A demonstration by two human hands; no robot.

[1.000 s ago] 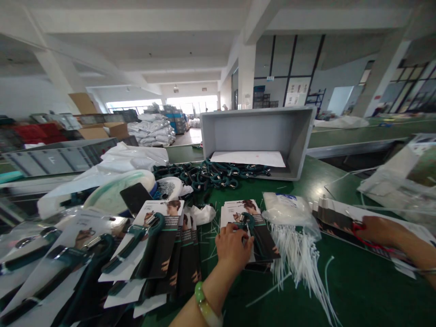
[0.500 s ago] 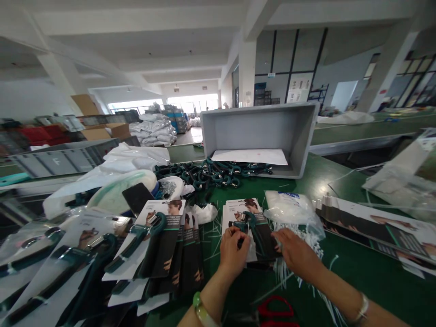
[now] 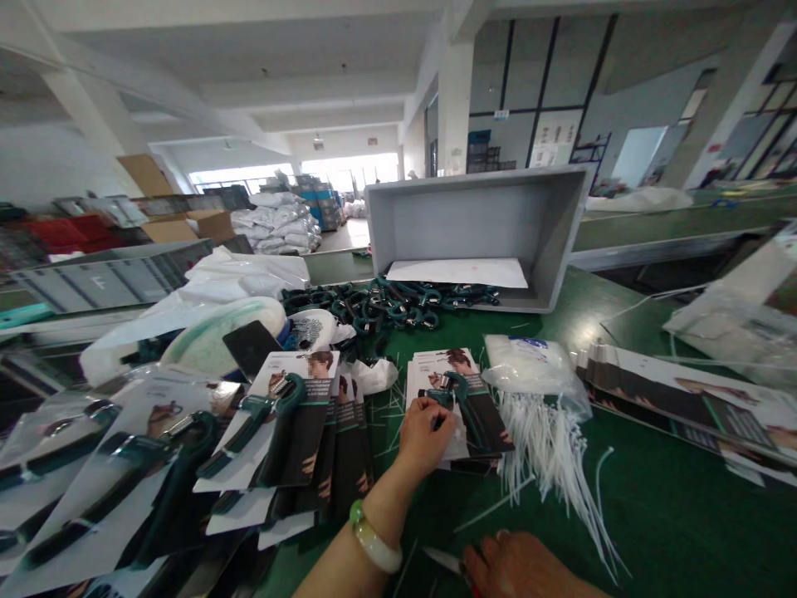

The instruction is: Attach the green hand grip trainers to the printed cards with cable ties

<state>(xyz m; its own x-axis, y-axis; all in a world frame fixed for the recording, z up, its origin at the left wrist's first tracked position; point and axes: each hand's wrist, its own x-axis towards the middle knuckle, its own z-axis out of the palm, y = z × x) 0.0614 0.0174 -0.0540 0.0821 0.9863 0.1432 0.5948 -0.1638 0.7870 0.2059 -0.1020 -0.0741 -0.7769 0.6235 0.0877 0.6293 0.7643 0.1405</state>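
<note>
My left hand (image 3: 424, 433) is closed around one handle of a dark green hand grip strengthener (image 3: 459, 389). That strengthener lies on a printed card (image 3: 491, 432), on top of a small stack. Low in the view, my right hand (image 3: 520, 566) is curled over the scissors (image 3: 443, 559); their blades point left and their red handles are mostly hidden under the fingers. Just right of the cards, white cable ties (image 3: 548, 448) spill from a clear plastic bag (image 3: 529, 365).
Carded strengtheners (image 3: 274, 423) are piled at left. Loose strengtheners (image 3: 398, 303) lie heaped before a grey crate (image 3: 464, 212) tipped on its side. More printed cards (image 3: 691, 407) rest at right. A crumpled white tissue (image 3: 374, 375) sits between the card piles.
My right hand has left the card's right edge and come down toward me onto the scissors. The left hand stays at the strengthener on the card. The view has tilted slightly.
</note>
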